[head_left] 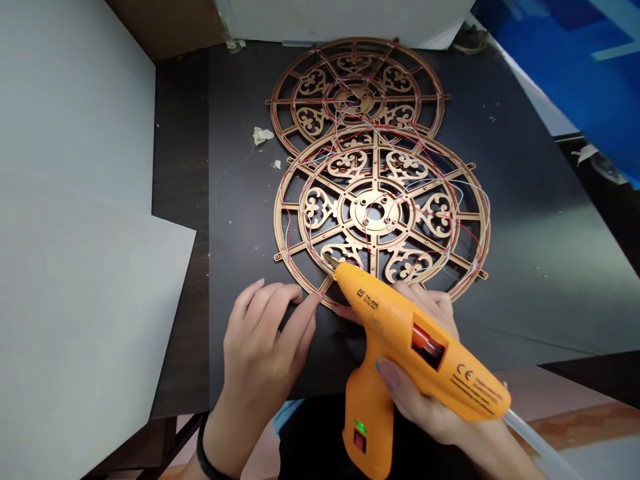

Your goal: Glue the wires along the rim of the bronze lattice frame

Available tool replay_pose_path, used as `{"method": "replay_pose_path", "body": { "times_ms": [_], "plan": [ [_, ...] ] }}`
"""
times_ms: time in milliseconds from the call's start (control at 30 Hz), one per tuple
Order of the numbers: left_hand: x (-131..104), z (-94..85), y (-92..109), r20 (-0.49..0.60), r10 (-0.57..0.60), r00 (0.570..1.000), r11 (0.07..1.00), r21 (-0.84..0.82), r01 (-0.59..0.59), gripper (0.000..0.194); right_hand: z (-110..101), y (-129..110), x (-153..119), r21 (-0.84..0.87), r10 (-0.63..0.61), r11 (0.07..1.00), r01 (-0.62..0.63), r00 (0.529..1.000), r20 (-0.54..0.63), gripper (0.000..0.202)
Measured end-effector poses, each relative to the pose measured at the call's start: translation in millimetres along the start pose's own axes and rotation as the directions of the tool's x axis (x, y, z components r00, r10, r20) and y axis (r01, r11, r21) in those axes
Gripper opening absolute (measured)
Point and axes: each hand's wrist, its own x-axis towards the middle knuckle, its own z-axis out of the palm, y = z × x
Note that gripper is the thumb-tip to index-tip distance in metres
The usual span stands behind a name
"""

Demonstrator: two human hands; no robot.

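My right hand (425, 393) grips an orange hot glue gun (400, 333), its nozzle touching the near-left part of a round gold ornamental wheel frame (380, 213) strung with thin red and white wires. My left hand (265, 340) rests on the black table, fingertips pressing the frame's near-left rim beside the nozzle. A clear glue stick (530, 437) pokes out of the gun's back. A green light glows on the gun's handle.
A second gold wheel frame (357, 83) lies behind the first, partly under it. Grey boards (75, 267) cover the left side. Small glue scraps (263, 135) lie on the black tabletop (525, 233). A blue object (575, 60) is at the upper right.
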Motion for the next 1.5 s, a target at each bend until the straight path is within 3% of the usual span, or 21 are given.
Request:
{"method": "replay_pose_path", "body": {
  "times_ms": [167, 300, 433, 600, 767, 967, 1133, 1333, 1500],
  "plan": [
    [3.7, -3.3, 1.8, 0.009, 0.014, 1.000, 0.996, 0.088, -0.015, 0.015, -0.9, -1.0, 2.4, -0.028, 0.035, 0.999, -0.034, 0.998, 0.042, 0.016],
    [-1.3, -4.9, 0.4, -0.060, 0.202, 0.978, 0.967, 0.172, -0.189, 0.020, -2.3, -3.2, 5.1, -0.040, 0.034, 0.999, -0.032, 0.998, 0.057, 0.014],
    [0.6, -6.7, -2.1, 0.011, 0.289, 0.957, 0.952, 0.103, -0.289, 0.021, -2.1, -3.4, 4.8, -0.037, -0.004, 0.999, 0.006, 0.999, 0.032, 0.012],
    [13.3, -10.4, -2.2, 0.030, 0.226, 0.974, 0.973, 0.035, -0.227, 0.031, -2.9, -4.2, 4.7, -0.052, 0.022, 0.998, -0.019, 0.998, 0.052, 0.013],
    [16.1, -13.3, -1.6, 0.059, 0.382, 0.922, 0.924, 0.004, -0.383, 0.025, -4.3, -4.7, 5.0, -0.029, 0.049, 0.998, -0.047, 0.995, 0.083, 0.018],
    [1.9, -9.7, -4.1, -0.092, 0.284, 0.954, 0.959, 0.027, -0.283, 0.013, -5.7, -4.9, 5.5, -0.017, 0.062, 0.998, -0.061, 0.994, 0.090, 0.012],
    [-1.5, -4.6, -3.8, -0.092, 0.154, 0.984, 0.988, 0.044, -0.151, 0.022, -4.0, -4.4, 4.8, -0.005, 0.017, 1.000, -0.017, 1.000, 0.012, 0.012],
    [2.9, -4.8, -2.6, -0.065, 0.148, 0.987, 0.986, 0.086, -0.142, 0.014, -3.4, -4.6, 2.9, -0.018, -0.011, 1.000, 0.011, 1.000, -0.015, 0.010],
    [0.4, -5.5, -3.9, -0.081, 0.165, 0.983, 0.985, 0.071, -0.160, 0.021, -2.1, -2.7, 2.3, -0.012, -0.009, 1.000, 0.009, 1.000, -0.004, 0.010]
  ]
}}
